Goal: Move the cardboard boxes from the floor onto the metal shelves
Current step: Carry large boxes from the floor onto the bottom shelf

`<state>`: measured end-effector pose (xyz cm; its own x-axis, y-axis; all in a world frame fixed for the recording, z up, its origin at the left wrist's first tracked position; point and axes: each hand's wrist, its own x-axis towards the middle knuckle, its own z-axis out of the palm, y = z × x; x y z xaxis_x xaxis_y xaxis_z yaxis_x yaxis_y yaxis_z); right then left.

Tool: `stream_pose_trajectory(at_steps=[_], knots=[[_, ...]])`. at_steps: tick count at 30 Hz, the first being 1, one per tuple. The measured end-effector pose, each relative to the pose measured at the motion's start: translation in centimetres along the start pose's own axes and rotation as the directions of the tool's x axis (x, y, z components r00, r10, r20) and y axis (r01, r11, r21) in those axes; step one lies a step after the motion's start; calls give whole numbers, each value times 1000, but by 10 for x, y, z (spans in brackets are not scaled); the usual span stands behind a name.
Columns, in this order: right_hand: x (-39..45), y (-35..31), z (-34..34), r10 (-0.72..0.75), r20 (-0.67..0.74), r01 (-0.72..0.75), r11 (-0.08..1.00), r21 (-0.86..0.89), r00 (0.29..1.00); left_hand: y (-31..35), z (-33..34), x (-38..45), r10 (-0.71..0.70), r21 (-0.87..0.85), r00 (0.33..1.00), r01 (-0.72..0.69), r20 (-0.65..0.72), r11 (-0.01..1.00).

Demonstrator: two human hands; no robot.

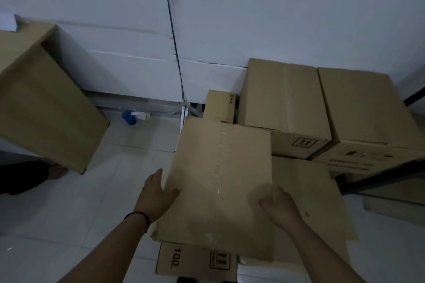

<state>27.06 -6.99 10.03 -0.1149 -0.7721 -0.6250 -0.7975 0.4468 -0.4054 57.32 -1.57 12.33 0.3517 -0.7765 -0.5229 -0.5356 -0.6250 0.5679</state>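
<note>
Seven cardboard boxes show up in the head view, give or take, and most of the job looks undone. Taking the taped box (220, 181) in the middle as the landmark: the person's left hand (156, 195) is flat against its left edge, fingers spread, and the right hand (281, 205) rests on its top near the right edge, fingers curled loosely. So both hands are on it, but whether it's truly gripped or lifted yet is hard to tell. It sits on top of another box with "100" printed on its side (195, 262), which pokes out below it, and a flat-topped box (322, 204) lies just to its right, partly under it. Behind the taped box is a narrow small box (222, 105), and behind and to the right are two big ones, a box with an arrow mark (285, 108) and the far right box (368, 122), touching each other. Well off to its left, a large tilted box (43, 101) seems to be carried by a second person, only a dark sleeve and hand (57, 171) visible beneath it. Bits of a dark metal shelf frame (379, 179) show right of the taped box, and nothing visible is clearly on it. A blue-and-white plastic thing (134, 117) lies on the tiled floor (69, 213) by the wall.
</note>
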Motion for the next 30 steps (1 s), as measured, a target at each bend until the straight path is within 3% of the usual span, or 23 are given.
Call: stream_pose_trajectory(at_steps=[4, 9, 14, 18, 30], knots=[[13, 6, 7, 50, 1, -50, 998, 41, 999, -3, 11, 17, -53, -28, 997, 54, 47, 998], [17, 11, 16, 124, 77, -137, 967, 213, 989, -13, 23, 34, -140, -82, 986, 147, 84, 986], [20, 12, 20, 167, 119, -190, 957, 220, 979, -20, 31, 38, -191, -118, 978, 200, 82, 973], [13, 12, 19, 114, 159, -158, 943, 293, 981, -28, 33, 34, -178, -171, 974, 202, 142, 964], [-7, 15, 10, 44, 92, -87, 841, 534, 995, -11, 11, -7, -152, -375, 973, 209, 175, 903]])
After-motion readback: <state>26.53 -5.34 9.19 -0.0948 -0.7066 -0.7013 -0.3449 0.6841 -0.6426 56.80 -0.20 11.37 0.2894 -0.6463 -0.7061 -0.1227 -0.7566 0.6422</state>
